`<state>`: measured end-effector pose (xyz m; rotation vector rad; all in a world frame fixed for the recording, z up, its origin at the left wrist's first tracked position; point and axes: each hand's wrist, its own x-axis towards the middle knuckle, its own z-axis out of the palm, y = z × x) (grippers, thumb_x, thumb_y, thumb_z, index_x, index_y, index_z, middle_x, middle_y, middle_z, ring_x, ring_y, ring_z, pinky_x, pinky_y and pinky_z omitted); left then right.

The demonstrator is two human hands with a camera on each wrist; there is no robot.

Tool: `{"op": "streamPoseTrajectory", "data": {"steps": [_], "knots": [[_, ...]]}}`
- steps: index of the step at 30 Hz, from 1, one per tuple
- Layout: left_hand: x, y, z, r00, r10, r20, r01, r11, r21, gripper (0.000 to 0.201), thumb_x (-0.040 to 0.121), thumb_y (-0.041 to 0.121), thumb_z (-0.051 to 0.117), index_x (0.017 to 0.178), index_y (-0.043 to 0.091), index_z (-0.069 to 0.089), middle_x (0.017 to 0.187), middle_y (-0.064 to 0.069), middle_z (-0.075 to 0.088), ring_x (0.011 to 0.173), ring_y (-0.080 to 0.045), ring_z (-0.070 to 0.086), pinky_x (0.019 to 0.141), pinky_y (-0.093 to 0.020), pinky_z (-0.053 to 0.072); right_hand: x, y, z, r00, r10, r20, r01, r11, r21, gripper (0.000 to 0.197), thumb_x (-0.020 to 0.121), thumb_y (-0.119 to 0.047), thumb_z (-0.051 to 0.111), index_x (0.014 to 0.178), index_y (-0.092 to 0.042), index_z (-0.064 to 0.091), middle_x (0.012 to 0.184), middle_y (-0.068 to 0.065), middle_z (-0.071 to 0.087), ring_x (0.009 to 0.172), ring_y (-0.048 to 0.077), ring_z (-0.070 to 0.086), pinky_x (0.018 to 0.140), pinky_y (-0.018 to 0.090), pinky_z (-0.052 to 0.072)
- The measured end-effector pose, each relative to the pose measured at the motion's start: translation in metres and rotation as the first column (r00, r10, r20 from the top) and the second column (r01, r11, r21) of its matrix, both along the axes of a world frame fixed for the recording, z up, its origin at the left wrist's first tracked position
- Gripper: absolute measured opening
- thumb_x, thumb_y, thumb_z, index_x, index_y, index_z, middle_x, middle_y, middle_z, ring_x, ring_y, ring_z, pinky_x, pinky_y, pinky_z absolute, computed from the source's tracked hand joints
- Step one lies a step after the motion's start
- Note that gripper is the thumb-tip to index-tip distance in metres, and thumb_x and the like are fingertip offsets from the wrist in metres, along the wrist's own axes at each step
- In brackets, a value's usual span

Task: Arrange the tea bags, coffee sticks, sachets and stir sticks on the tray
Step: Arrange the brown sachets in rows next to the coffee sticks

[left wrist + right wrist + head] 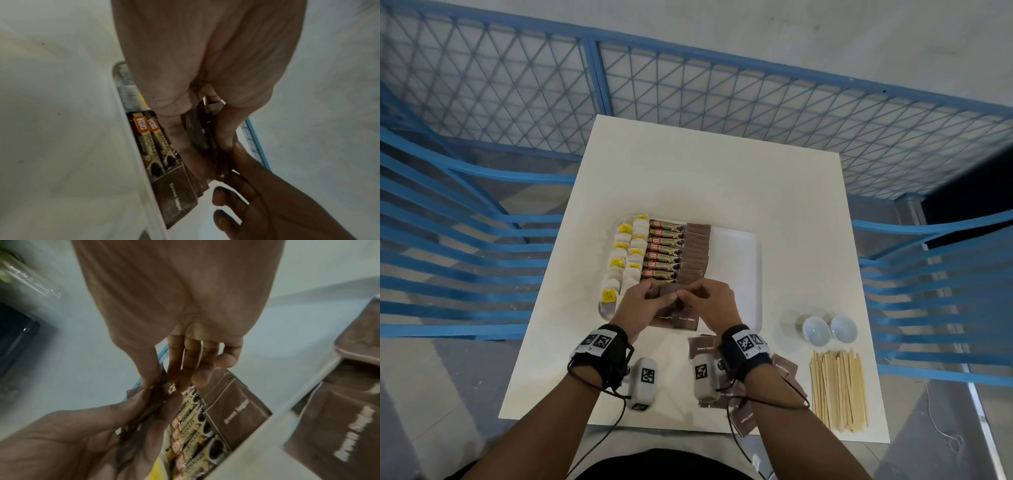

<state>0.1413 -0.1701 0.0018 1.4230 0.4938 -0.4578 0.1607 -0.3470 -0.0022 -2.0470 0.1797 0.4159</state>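
A white tray (739, 260) holds tea bags (626, 253) at the left, coffee sticks (666, 250) in the middle and a row of brown sugar sachets (697, 250) beside them. Over the tray's near end my left hand (643, 301) grips a small stack of brown sachets (669, 293). My right hand (709, 298) pinches the stack's top sachet (152, 400) between thumb and forefinger. In the left wrist view the stack (197, 134) stands on edge in my left hand (205, 138), above the coffee sticks (156, 142). Wooden stir sticks (837, 387) lie on the table at the right.
Loose brown sachets (784, 368) lie on the table near the front edge, under my right wrist. Two small white bowls (815, 330) stand right of the tray, behind the stir sticks. Blue railings surround the small white table (688, 178). The tray's right half is bare.
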Motion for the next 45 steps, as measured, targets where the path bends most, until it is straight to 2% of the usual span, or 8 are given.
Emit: {"op": "streamPoseTrajectory", "data": {"steps": [5, 8, 12, 16, 22, 34, 41, 45], "knots": [[0.011, -0.012, 0.010, 0.994, 0.065, -0.084, -0.068, 0.997, -0.037, 0.016, 0.097, 0.025, 0.070, 0.091, 0.010, 0.072, 0.093, -0.015, 0.072, 0.085, -0.030, 0.070, 0.079, -0.063, 0.060, 0.008, -0.014, 0.005, 0.999, -0.013, 0.039, 0.011, 0.998, 0.060, 0.010, 0.083, -0.028, 0.081, 0.075, -0.026, 0.075, 0.069, -0.012, 0.071, 0.066, 0.003, 0.065, 0.067, 0.020, 0.052], [0.015, -0.022, 0.014, 0.994, 0.067, -0.087, -0.071, 0.996, -0.051, 0.018, 0.101, 0.022, 0.065, 0.098, 0.006, 0.071, 0.095, -0.019, 0.072, 0.081, -0.032, 0.074, 0.066, -0.054, 0.062, 0.013, -0.017, 0.004, 0.998, -0.034, 0.047, 0.031, 0.998, 0.047, 0.020, 0.090, -0.033, 0.072, 0.071, -0.030, 0.068, 0.067, -0.010, 0.070, 0.066, 0.008, 0.065, 0.073, 0.032, 0.057], [0.018, -0.031, 0.015, 0.999, 0.041, -0.031, -0.040, 0.999, 0.016, 0.020, 0.101, 0.025, 0.065, 0.098, 0.007, 0.071, 0.104, -0.029, 0.069, 0.098, -0.047, 0.071, 0.071, -0.068, 0.059, 0.017, -0.021, 0.006, 0.997, -0.057, 0.048, 0.052, 0.995, 0.085, 0.016, 0.088, -0.037, 0.075, 0.075, -0.030, 0.069, 0.068, -0.009, 0.071, 0.062, 0.007, 0.064, 0.066, 0.028, 0.055], [0.019, -0.037, 0.012, 1.000, 0.015, -0.022, -0.014, 0.999, 0.049, 0.021, 0.098, 0.036, 0.067, 0.097, 0.017, 0.075, 0.101, -0.021, 0.074, 0.097, -0.043, 0.073, 0.078, -0.065, 0.060, 0.023, -0.029, 0.004, 0.992, -0.091, 0.091, 0.085, 0.994, 0.064, 0.019, 0.089, -0.030, 0.074, 0.072, -0.029, 0.068, 0.065, -0.006, 0.069, 0.060, 0.012, 0.064, 0.067, 0.034, 0.056], [0.021, -0.045, 0.014, 0.999, -0.025, -0.041, 0.026, 0.999, 0.024, 0.016, 0.093, 0.014, 0.074, 0.105, 0.003, 0.072, 0.099, -0.016, 0.078, 0.087, -0.032, 0.077, 0.067, -0.049, 0.065, 0.029, -0.044, 0.006, 0.986, -0.135, 0.100, 0.127, 0.988, 0.086, 0.019, 0.094, -0.029, 0.070, 0.081, -0.016, 0.071, 0.067, -0.006, 0.070, 0.051, 0.005, 0.062, 0.058, 0.017, 0.047], [0.039, -0.051, 0.001, 0.998, 0.052, -0.021, -0.049, 0.994, 0.101, 0.013, 0.096, 0.015, 0.071, 0.107, 0.007, 0.072, 0.093, -0.013, 0.079, 0.080, -0.030, 0.077, 0.070, -0.046, 0.064, 0.047, -0.055, -0.010, 0.999, -0.004, -0.035, 0.008, 0.994, 0.112, 0.017, 0.092, -0.028, 0.073, 0.084, -0.014, 0.077, 0.079, -0.003, 0.075, 0.065, 0.006, 0.066, 0.067, 0.017, 0.049], [0.072, -0.044, -0.005, 0.996, 0.066, -0.059, -0.064, 0.997, 0.043, 0.020, 0.103, -0.004, 0.051, 0.115, 0.002, 0.067, 0.101, -0.017, 0.074, 0.088, -0.029, 0.076, 0.075, -0.044, 0.064, 0.100, -0.065, -0.013, 0.995, -0.084, 0.055, 0.084, 0.996, -0.013, 0.020, 0.088, -0.028, 0.077, 0.070, -0.030, 0.068, 0.061, -0.014, 0.061, 0.058, -0.002, 0.052, 0.058, 0.009, 0.038], [0.086, -0.035, -0.007, 0.998, 0.034, -0.054, -0.034, 0.999, 0.007, 0.024, 0.103, -0.009, 0.047, 0.120, -0.003, 0.063, 0.109, -0.023, 0.071, 0.098, -0.034, 0.076, 0.079, -0.042, 0.065, 0.129, -0.071, -0.020, 0.986, -0.153, 0.067, 0.157, 0.986, -0.062, 0.007, 0.086, -0.024, 0.079, 0.086, -0.017, 0.077, 0.071, -0.012, 0.065, 0.066, -0.002, 0.057, 0.062, 0.005, 0.039]]}}
